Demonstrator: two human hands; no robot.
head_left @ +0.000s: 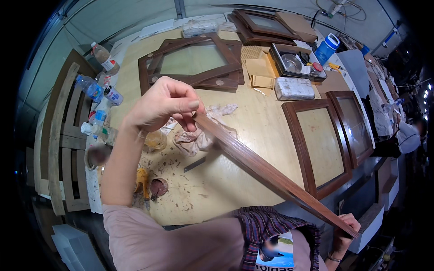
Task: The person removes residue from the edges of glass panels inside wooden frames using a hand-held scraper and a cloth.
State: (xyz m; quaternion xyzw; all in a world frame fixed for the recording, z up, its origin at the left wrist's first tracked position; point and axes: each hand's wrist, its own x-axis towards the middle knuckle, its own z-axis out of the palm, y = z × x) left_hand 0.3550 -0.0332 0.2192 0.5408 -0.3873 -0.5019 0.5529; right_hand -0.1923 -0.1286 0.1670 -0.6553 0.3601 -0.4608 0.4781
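The person held a long brown wooden piece (271, 173) slantwise across the view, in front of the body and above the pale table (266, 124). It ran from about ten o'clock, near the middle, down to four o'clock near the lower edge. Whether it was a single bar or one side of a frame could not be told.

The left hand (167, 104), at ten o'clock, had its fingers curled in and pinched the upper end between thumb and fingers. The right hand (347, 227), at four o'clock, gripped the lower end, its fingers bent over the wood.

Just below the left hand, a stained rag (194, 140) lay crumpled on the table, with a flat dark metal strip (194, 164) near it. At eight o'clock stood a small cup (158, 187) of reddish-brown matter, just beside a yellow-handled tool (142, 181). Plastic bottles (93, 89) crowded the table's edge at ten o'clock.

Between eleven and twelve, brown glazed frames (211, 42) lay stacked askew. At two o'clock sat a pale wrapped block (294, 89), and beyond it an open box (275, 58) of small items. Two more glazed frames (294, 131) lay side by side at three o'clock.
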